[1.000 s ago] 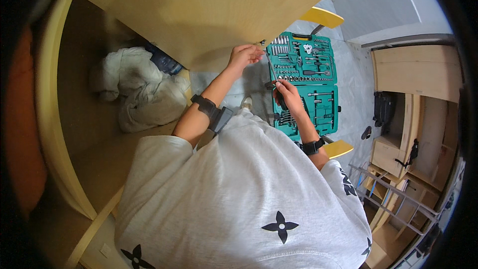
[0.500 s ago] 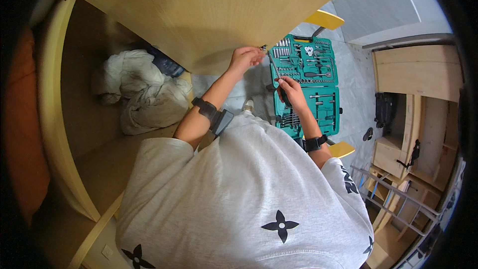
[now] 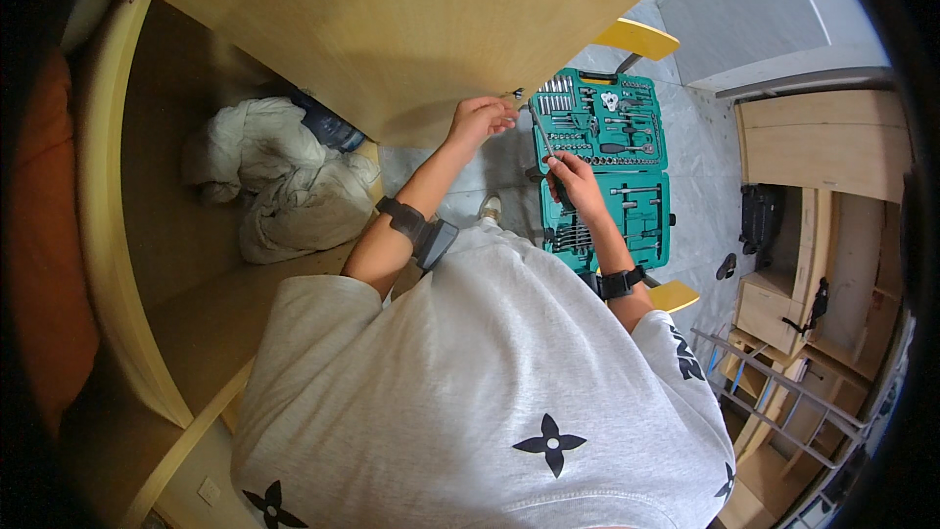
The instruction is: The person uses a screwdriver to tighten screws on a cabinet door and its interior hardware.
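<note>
My right hand (image 3: 576, 181) is wrapped round a screwdriver (image 3: 542, 131) with a dark handle and a thin metal shaft. The shaft slants up and left, its tip near the fingers of my left hand (image 3: 483, 120). Those fingers are bent and drawn together; whatever may be between them is too small to make out. Just beyond them a small metal fitting (image 3: 518, 93) shows at the edge of a large light-wood panel (image 3: 392, 29). Below and behind my right hand lies an opened green tool case (image 3: 658, 198) with sockets, wrenches and other tools in it.
Yellow pieces (image 3: 638, 40) of a seat or stool show around the case. At the left, a wooden cabinet (image 3: 132, 206) holds a crumpled pale cloth (image 3: 284, 181). A metal ladder (image 3: 783, 397) and wooden furniture (image 3: 818, 142) stand at the right on a grey tiled floor (image 3: 697, 162).
My left hand has drawn back slightly from the metal fitting, which shows more plainly now. My right hand keeps the screwdriver almost in the same place.
</note>
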